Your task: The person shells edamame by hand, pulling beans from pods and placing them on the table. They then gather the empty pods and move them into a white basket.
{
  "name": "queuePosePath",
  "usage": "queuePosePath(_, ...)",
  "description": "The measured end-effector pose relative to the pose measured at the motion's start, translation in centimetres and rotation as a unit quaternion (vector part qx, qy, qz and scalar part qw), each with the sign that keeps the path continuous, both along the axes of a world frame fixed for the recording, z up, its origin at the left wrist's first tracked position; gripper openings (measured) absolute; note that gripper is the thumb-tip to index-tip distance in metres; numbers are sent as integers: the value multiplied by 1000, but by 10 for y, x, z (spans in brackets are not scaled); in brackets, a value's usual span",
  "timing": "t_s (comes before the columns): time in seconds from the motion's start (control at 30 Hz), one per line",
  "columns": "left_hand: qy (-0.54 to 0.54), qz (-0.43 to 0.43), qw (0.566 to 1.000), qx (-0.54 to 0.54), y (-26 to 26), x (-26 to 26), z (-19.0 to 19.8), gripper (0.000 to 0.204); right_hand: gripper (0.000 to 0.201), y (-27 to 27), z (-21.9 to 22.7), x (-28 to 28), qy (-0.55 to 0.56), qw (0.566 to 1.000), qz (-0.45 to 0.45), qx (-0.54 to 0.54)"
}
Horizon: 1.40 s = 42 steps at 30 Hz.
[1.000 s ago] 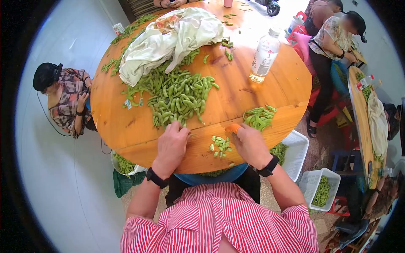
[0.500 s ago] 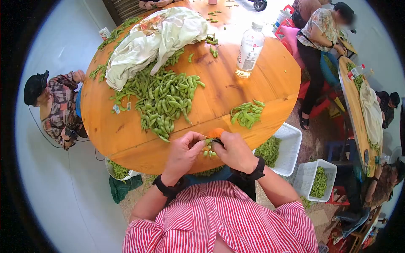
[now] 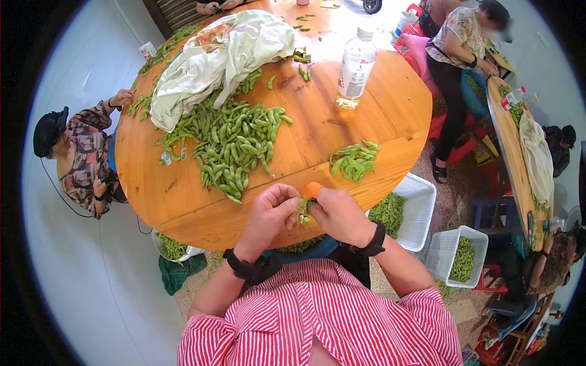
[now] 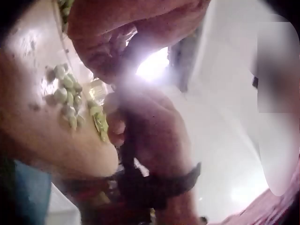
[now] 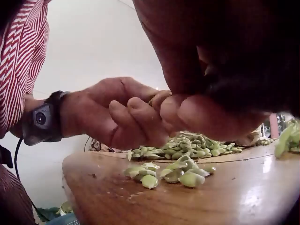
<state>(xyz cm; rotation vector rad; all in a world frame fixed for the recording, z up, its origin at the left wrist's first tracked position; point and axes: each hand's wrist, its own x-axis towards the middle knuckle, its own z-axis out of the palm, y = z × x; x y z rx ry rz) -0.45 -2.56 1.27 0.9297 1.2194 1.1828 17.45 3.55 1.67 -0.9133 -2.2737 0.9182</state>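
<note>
In the head view a green pod (image 3: 302, 208) is pinched between the thumb and fingers of the left hand (image 3: 268, 215). The right hand (image 3: 339, 213), with an orange covering on one finger, holds the pod's other side, fingertips close to the left ones. A small group of shelled beans (image 5: 186, 172) lies on the table below both hands; the left wrist view also shows these beans (image 4: 69, 91). The large pod heap (image 3: 235, 149) is beyond the left hand, and a smaller pile of opened pods (image 3: 354, 161) lies beyond the right hand.
A bottle (image 3: 356, 68) stands on the round wooden table (image 3: 305, 137). Pale cloth (image 3: 223, 58) covers part of the heap. White baskets (image 3: 419, 213) with green pods stand on the floor at the right. Other people sit or stand around.
Since a second ago, the left hand has left the heap's edge and come together with the right hand around a pod. The head view has shifted a little, moving the table leftward.
</note>
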Motion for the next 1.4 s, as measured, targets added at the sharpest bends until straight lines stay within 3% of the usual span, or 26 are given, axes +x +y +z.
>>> queuePosePath(0.07, -166, -29, 983, -79, 4, -7, 2, 8, 12, 2, 4, 2, 55, 997, 41, -45)
queuePosePath(0.2, -235, -55, 964, -112, 4, -9, -5, 11, 14, 6, -5, 5, 63, 993, 47, -85)
queuePosePath(0.27, -24, -24, 998, -52, 0, 0, 2, 12, 12, 8, -11, 5, 89, 984, 27, -151)
queuePosePath(0.3, -25, -23, 998, -53, -2, 3, 6, 12, 12, 8, -11, 5, 89, 984, 28, -152)
queuePosePath(0.33, 150, -22, 987, 55, -5, 5, 11, 13, 12, 7, -8, 5, 69, 986, 17, -148)
queuePosePath(0.37, 318, -21, 934, 161, -6, 6, 12, 13, 14, 7, -6, 5, 49, 988, 6, -144)
queuePosePath(0.4, 318, -21, 934, 161, -6, 6, 11, 13, 14, 6, -3, 5, 49, 988, 6, -144)
queuePosePath(0.47, 396, -9, 886, 240, -5, 6, 6, 18, 15, 5, 1, 3, 16, 994, -12, -109)
queuePosePath(0.6, 397, 5, 882, 254, -5, 6, -4, 18, 15, 3, 3, 1, 40, 993, -7, -107)
queuePosePath(0.67, 243, 13, 964, 107, -7, 8, -5, 12, 14, 4, 5, 1, 39, 992, 2, -119)
queuePosePath(0.7, 244, 13, 964, 107, -7, 6, -4, 12, 14, 6, 3, 2, 39, 992, 2, -120)
queuePosePath(0.77, -4, -4, 999, -50, -5, 3, -2, 15, 12, 10, -4, 4, 64, 987, 50, -137)
queuePosePath(0.8, -5, -4, 999, -50, -4, 1, -1, 15, 12, 11, -4, 5, 64, 987, 50, -137)
queuePosePath(0.87, -77, -10, 993, -92, -3, -2, 2, 17, 9, 13, -4, 6, 110, 957, 86, -254)
queuePosePath(1.0, -98, -6, 990, -98, -1, -4, -5, 16, 8, 15, -6, 6, 138, 933, 99, -318)
queuePosePath(1.07, -204, -25, 973, -102, 1, -7, -10, 20, 9, 18, -6, 7, 141, 900, 87, -404)
queuePosePath(1.2, -149, -20, 985, -84, 2, -7, -12, 19, 10, 17, 0, 4, 99, 909, 55, -400)
queuePosePath(1.4, -222, -24, 970, -95, 3, -8, -14, 17, 13, 12, -12, 1, 129, 965, 33, -226)
